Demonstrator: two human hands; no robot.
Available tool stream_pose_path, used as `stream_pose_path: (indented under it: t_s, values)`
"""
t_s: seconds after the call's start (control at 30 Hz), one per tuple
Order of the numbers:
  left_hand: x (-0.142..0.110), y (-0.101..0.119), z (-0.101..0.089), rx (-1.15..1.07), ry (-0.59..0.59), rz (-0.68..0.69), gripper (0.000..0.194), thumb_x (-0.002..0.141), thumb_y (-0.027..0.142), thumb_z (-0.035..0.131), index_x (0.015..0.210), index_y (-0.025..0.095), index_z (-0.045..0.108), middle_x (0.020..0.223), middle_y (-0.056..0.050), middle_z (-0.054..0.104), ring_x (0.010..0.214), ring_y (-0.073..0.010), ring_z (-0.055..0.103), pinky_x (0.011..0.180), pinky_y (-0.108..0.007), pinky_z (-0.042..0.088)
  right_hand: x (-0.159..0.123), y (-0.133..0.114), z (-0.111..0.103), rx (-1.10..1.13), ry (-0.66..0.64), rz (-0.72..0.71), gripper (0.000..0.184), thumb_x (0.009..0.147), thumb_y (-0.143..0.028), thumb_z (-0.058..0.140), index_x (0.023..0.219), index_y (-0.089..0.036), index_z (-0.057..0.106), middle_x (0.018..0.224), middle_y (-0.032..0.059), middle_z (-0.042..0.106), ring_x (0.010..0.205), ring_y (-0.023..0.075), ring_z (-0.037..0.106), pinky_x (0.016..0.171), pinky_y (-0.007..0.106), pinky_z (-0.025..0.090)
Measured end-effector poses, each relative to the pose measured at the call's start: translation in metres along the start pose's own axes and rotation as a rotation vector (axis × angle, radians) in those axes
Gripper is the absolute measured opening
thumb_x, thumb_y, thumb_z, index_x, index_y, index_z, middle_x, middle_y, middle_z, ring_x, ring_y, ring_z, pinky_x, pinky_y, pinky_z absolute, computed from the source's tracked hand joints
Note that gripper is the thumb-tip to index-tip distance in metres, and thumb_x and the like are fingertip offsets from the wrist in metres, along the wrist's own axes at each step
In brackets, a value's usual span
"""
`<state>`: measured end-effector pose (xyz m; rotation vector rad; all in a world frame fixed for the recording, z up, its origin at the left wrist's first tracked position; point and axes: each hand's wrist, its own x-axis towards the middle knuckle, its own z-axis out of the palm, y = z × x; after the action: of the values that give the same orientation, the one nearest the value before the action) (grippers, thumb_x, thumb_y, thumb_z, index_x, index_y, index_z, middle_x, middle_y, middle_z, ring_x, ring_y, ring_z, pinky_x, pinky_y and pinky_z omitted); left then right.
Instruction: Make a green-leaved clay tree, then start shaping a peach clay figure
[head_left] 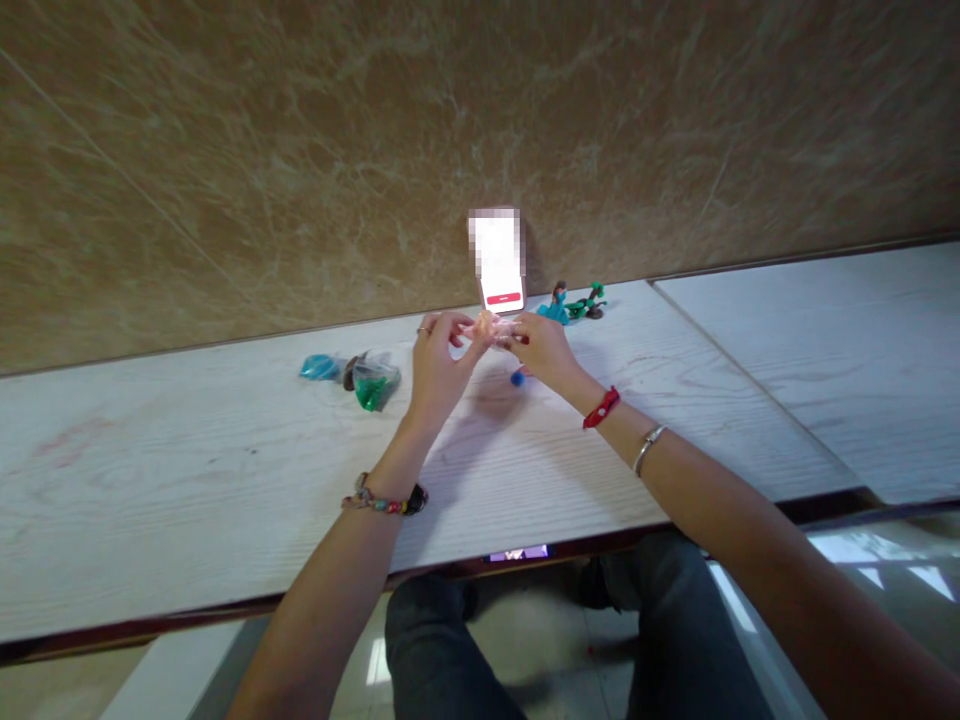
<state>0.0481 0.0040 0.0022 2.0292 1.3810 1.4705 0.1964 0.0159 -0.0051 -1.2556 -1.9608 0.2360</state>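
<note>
Over the tabletop, just in front of a propped phone, my left hand (pixel 441 360) and my right hand (pixel 546 345) meet. Both pinch a small clear plastic bag (pixel 489 327) with something soft and peach-pink in it, one hand at either side. Below my right hand lies a small blue ball (pixel 517 379), with a bit of pink beside it. Right of the phone stand a small blue and brown modelled figure (pixel 554 311) and a green and brown modelled branch (pixel 590 303). The fingers partly cover the bag.
The phone (pixel 501 260), its screen lit, leans on the brown marbled wall (pixel 300 150). Left of my hands lie a blue bag (pixel 320 367), a brown lump (pixel 349 374) and a green bag (pixel 372 391). The white wooden table (pixel 225 480) has a seam at right and a dark front edge.
</note>
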Motion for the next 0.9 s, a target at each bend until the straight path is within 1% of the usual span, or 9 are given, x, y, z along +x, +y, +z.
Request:
stream_pose_path:
  t_s: [0.03, 0.1, 0.2, 0.33, 0.47, 0.63, 0.73, 0.83, 0.9]
  values:
    - [-0.001, 0.002, 0.001, 0.023, -0.045, 0.028, 0.018, 0.067, 0.03, 0.065, 0.077, 0.018, 0.057, 0.074, -0.001, 0.056, 0.067, -0.0099, 0.05, 0.061, -0.021, 0.04, 0.0, 0.001, 0.0, -0.025, 0.004, -0.013, 0.022, 0.081, -0.026, 0.051, 0.074, -0.014, 0.068, 0.067, 0.003, 0.054, 0.061, 0.0111, 0.046, 0.057, 0.023, 0.032]
    - [-0.004, 0.006, 0.004, 0.009, -0.128, 0.017, 0.014, 0.071, 0.029, 0.062, 0.073, 0.017, 0.055, 0.069, 0.0, 0.057, 0.063, -0.0094, 0.051, 0.06, -0.021, 0.039, -0.001, 0.002, -0.001, -0.092, 0.002, -0.023, 0.023, 0.082, -0.026, 0.049, 0.076, -0.013, 0.068, 0.069, 0.0045, 0.055, 0.065, 0.0127, 0.047, 0.059, 0.025, 0.032]
    - [-0.008, 0.006, 0.009, -0.018, -0.16, -0.053, 0.014, 0.075, 0.03, 0.057, 0.072, 0.016, 0.055, 0.068, -0.001, 0.059, 0.062, -0.0103, 0.054, 0.058, -0.021, 0.039, -0.003, 0.002, 0.0, -0.149, -0.019, -0.02, 0.023, 0.082, -0.025, 0.049, 0.077, -0.014, 0.069, 0.073, 0.0053, 0.056, 0.069, 0.0138, 0.049, 0.061, 0.025, 0.034]
    - [-0.01, 0.003, 0.012, 0.087, -0.243, -0.079, 0.013, 0.076, 0.026, 0.054, 0.069, 0.016, 0.055, 0.065, -0.002, 0.06, 0.061, -0.0128, 0.055, 0.059, -0.024, 0.039, -0.004, 0.007, 0.004, -0.125, -0.022, -0.049, 0.02, 0.08, -0.02, 0.051, 0.072, -0.014, 0.068, 0.075, 0.0051, 0.056, 0.071, 0.0136, 0.05, 0.063, 0.025, 0.035]
    - [-0.011, -0.002, 0.014, 0.224, -0.304, -0.027, 0.009, 0.077, 0.019, 0.05, 0.07, 0.016, 0.054, 0.064, -0.002, 0.059, 0.059, -0.0132, 0.053, 0.058, -0.024, 0.037, -0.004, 0.011, 0.01, -0.049, 0.019, -0.084, 0.017, 0.077, -0.021, 0.056, 0.066, -0.014, 0.067, 0.075, 0.0045, 0.055, 0.07, 0.0132, 0.05, 0.064, 0.026, 0.037]
    - [-0.012, -0.006, 0.013, 0.22, -0.234, 0.07, 0.014, 0.079, 0.021, 0.046, 0.066, 0.016, 0.049, 0.06, 0.0, 0.054, 0.058, -0.0123, 0.05, 0.056, -0.024, 0.035, -0.004, 0.006, 0.016, 0.036, 0.144, -0.092, 0.015, 0.077, -0.018, 0.055, 0.067, -0.014, 0.065, 0.073, 0.0036, 0.055, 0.071, 0.0129, 0.051, 0.064, 0.025, 0.039]
    - [-0.012, -0.004, 0.012, 0.202, -0.2, 0.178, 0.014, 0.079, 0.019, 0.047, 0.065, 0.016, 0.046, 0.061, 0.0, 0.052, 0.06, -0.0118, 0.049, 0.058, -0.023, 0.035, -0.004, 0.005, 0.016, 0.032, 0.181, -0.061, 0.015, 0.075, -0.016, 0.055, 0.063, -0.014, 0.064, 0.072, 0.0039, 0.054, 0.069, 0.0131, 0.05, 0.065, 0.026, 0.04]
    - [-0.012, -0.002, 0.01, 0.176, -0.177, 0.261, 0.013, 0.078, 0.015, 0.045, 0.065, 0.017, 0.045, 0.064, 0.0, 0.052, 0.063, -0.0113, 0.049, 0.06, -0.023, 0.036, -0.001, 0.013, 0.011, 0.051, 0.208, 0.029, 0.011, 0.069, -0.011, 0.057, 0.06, -0.014, 0.062, 0.074, 0.0043, 0.053, 0.068, 0.013, 0.049, 0.066, 0.027, 0.041]
    - [-0.01, -0.002, 0.008, 0.142, -0.102, 0.221, 0.012, 0.078, 0.016, 0.045, 0.066, 0.017, 0.045, 0.064, 0.001, 0.051, 0.063, -0.011, 0.048, 0.061, -0.023, 0.037, 0.004, 0.021, 0.007, 0.135, 0.209, 0.106, 0.008, 0.068, -0.011, 0.057, 0.062, -0.014, 0.062, 0.076, 0.0039, 0.053, 0.064, 0.0114, 0.048, 0.062, 0.027, 0.041]
